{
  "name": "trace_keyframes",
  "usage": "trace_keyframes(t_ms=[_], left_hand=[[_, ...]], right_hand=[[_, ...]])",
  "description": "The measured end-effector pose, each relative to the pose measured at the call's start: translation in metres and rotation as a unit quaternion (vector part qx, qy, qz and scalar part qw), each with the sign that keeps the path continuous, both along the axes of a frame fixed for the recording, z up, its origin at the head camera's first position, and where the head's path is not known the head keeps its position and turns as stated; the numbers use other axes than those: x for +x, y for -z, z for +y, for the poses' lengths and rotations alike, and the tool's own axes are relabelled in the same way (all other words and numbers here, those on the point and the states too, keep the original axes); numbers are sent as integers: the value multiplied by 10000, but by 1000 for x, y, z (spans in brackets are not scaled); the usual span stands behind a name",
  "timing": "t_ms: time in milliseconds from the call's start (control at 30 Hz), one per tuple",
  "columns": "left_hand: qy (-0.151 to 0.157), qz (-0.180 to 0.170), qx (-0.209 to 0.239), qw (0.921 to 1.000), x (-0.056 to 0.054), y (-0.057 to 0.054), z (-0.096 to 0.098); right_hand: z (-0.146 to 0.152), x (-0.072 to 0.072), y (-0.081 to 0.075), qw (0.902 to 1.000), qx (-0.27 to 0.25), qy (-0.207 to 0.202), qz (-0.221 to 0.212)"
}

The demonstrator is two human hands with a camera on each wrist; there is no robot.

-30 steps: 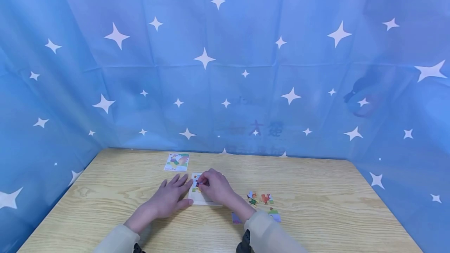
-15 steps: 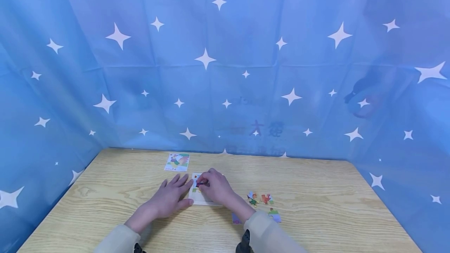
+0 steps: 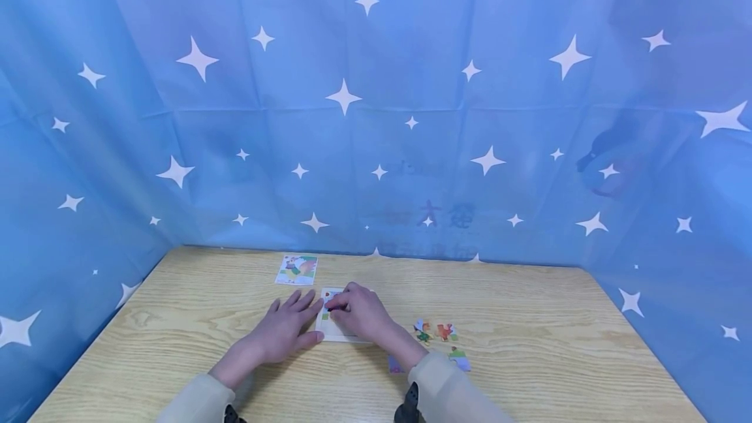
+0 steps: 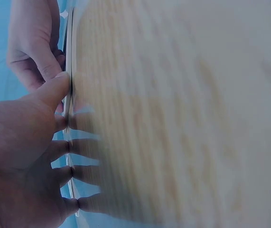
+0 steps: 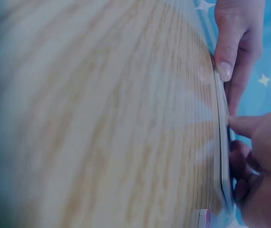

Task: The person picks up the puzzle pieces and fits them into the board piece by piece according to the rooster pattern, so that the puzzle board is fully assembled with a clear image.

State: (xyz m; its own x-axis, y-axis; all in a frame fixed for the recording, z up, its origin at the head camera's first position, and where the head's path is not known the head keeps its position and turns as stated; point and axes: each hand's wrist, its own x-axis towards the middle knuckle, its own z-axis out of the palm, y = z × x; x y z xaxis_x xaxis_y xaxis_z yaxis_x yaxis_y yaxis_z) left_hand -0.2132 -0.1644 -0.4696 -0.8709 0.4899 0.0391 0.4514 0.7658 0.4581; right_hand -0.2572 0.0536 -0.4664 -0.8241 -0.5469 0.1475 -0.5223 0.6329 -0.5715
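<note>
Puzzle board (image 3: pixel 332 330) on the counter (image 3: pixel 529 318) lies straight ahead of the person, between the two hands and touched by both. The left hand (image 3: pixel 284 335) is spread flat along its left edge, fingers apart and gripping nothing, with the thumb at the near corner. The right hand (image 3: pixel 364 315) reaches over from the right, its thumb and fingertips pinching a small dark piece (image 3: pixel 337 309) above the board's left part; whether that piece is seated cannot be told. This hand covers most of the board's right side, so its long axis is unclear. Loose puzzle pieces (image 3: pixel 446 332) lie to the right, nearer the right hand, one partly hidden by that forearm. A picture card (image 3: pixel 296 270) lies well beyond the left hand, close to the curtain (image 3: pixel 376 136). Faint characters (image 3: pixel 461 215) show on the curtain, seemingly reversed; one resembles 大, the rest cannot be read. No brand or label is legible on the board or card.
</note>
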Motion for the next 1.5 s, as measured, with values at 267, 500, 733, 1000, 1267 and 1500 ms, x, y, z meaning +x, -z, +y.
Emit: trace_keyframes(t_ms=[267,500,733,1000,1267,1500], left_hand=[[-2,-11,-4,10000,2,-4,1],[-37,-7,-42,10000,-2,2,0],[-30,-4,-37,10000,-1,3,0],[-59,-46,-43,10000,2,-3,1],[-15,-198,11,9998,7,-15,3],[-53,-291,-21,9996,8,-16,5]], right_hand=[[3,-1,-4,9992,314,-252,-50],[3,-2,-4,9988,362,-301,-145],[7,-3,-7,9978,201,-549,-322],[34,-4,-22,9962,-597,-363,-523],[95,6,-38,9901,-951,-48,-1032],[140,17,-34,9910,-761,104,-1094]])
